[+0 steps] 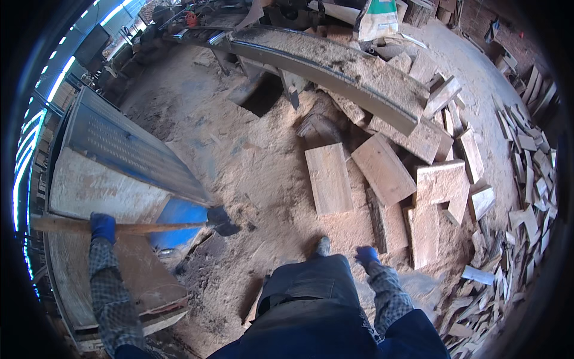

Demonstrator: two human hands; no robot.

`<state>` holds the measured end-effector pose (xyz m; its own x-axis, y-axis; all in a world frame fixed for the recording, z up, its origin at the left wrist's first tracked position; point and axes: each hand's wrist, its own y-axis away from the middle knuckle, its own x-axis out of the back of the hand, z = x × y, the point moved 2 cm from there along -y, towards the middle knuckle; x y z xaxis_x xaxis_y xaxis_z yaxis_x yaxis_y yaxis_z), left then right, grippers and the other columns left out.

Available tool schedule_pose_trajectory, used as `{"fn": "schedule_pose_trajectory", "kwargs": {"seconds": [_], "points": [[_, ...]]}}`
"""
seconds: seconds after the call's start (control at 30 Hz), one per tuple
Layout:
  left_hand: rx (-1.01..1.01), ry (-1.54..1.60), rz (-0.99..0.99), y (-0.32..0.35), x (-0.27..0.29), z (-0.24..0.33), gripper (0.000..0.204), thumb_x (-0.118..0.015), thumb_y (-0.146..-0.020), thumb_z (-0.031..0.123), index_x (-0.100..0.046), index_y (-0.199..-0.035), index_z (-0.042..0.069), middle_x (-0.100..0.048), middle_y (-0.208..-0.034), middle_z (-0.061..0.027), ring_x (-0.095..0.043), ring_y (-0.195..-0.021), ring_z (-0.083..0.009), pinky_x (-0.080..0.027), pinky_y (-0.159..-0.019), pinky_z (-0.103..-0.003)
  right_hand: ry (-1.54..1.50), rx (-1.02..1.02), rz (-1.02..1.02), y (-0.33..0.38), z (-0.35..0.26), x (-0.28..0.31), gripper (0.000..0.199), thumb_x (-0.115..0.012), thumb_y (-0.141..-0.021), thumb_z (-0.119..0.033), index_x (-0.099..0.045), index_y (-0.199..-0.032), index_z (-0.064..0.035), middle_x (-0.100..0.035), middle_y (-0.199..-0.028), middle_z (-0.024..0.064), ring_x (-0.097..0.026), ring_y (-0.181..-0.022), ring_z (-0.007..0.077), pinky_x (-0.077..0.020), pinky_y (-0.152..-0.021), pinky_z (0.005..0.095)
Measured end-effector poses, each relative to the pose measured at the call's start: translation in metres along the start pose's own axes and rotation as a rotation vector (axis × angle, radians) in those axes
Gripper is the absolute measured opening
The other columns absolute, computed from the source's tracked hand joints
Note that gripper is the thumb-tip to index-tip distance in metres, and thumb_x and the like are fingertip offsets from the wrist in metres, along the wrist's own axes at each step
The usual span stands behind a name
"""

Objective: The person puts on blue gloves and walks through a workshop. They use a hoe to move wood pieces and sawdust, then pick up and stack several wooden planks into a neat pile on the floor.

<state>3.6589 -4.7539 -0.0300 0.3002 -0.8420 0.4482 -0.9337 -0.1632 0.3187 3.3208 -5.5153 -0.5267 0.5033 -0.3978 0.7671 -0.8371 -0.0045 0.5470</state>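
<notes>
My left hand (103, 228), in a blue glove, is closed around the wooden handle of a shovel (173, 227). The handle lies level across the left side, and its dark blade (222, 221) is by the sawdust-covered floor. My right hand (367, 255), also gloved in blue, hangs at my right side with its fingers loosely apart and nothing visible in it. Nearest to it is a wood block (394, 228) among cut pieces. Ahead of me lie a pale rectangular board (329, 179) and a tilted wood block (384, 169).
On the left stands a large wood-and-metal box (107, 185) with a blue panel (177, 222). A sawdust-covered machine bed (335, 66) spans the far side, near a square floor pit (263, 96). Scrap wood (529, 209) is heaped along the right; a white-and-green sack (379, 21) stands behind.
</notes>
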Motion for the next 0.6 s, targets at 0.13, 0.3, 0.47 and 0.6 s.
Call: {"fn": "schedule_pose_trajectory", "kwargs": {"seconds": [0.13, 0.3, 0.47, 0.6], "points": [[0.133, 0.126, 0.009, -0.049, -0.134, -0.057, 0.033, -0.060, -0.087, 0.033, -0.066, -0.111, 0.012, -0.065, -0.112, -0.0135, -0.061, -0.105, -0.0302, -0.038, -0.099, -0.049, -0.945, -0.637, -0.098, 0.032, 0.055, 0.013, 0.026, -0.057, -0.091, -0.028, -0.063, -0.099, -0.0039, -0.071, -0.090, 0.0153, -0.070, -0.069, 0.0253, -0.0538, -0.056, 0.0418], [0.399, 0.324, 0.272, -0.066, -0.231, -0.109, 0.040, -0.047, -0.093, 0.035, -0.060, -0.124, 0.013, -0.059, -0.129, -0.0124, -0.052, -0.122, -0.0323, -0.026, -0.110, -0.053, -1.253, -0.832, -0.202, 0.028, 0.013, 0.037, 0.031, -0.050, -0.094, -0.032, -0.062, -0.104, -0.0041, -0.072, -0.092, 0.0115, -0.069, -0.068, 0.0254, -0.0501, -0.051, 0.0369], [0.200, 0.490, -0.259, -0.114, -0.142, 0.050, 0.053, -0.063, -0.077, 0.055, -0.065, -0.116, 0.019, -0.061, -0.126, -0.0110, -0.053, -0.120, -0.0343, -0.028, -0.107, -0.060, -1.243, -0.773, -0.338, -0.006, -0.031, 0.041, 0.037, -0.050, -0.096, -0.040, -0.061, -0.106, -0.0061, -0.072, -0.099, 0.0092, -0.070, -0.079, 0.0233, -0.0512, -0.059, 0.0371], [-0.466, 0.526, -0.139, -0.161, 0.005, 0.261, 0.061, -0.059, -0.080, 0.055, -0.059, -0.125, 0.012, -0.061, -0.123, -0.0150, -0.057, -0.115, -0.0329, -0.041, -0.097, -0.049, -1.278, -0.793, -0.317, -0.040, -0.068, 0.045, 0.033, -0.052, -0.096, -0.037, -0.060, -0.111, -0.0076, -0.070, -0.102, 0.0149, -0.069, -0.081, 0.0257, -0.0513, -0.063, 0.0398]]}}
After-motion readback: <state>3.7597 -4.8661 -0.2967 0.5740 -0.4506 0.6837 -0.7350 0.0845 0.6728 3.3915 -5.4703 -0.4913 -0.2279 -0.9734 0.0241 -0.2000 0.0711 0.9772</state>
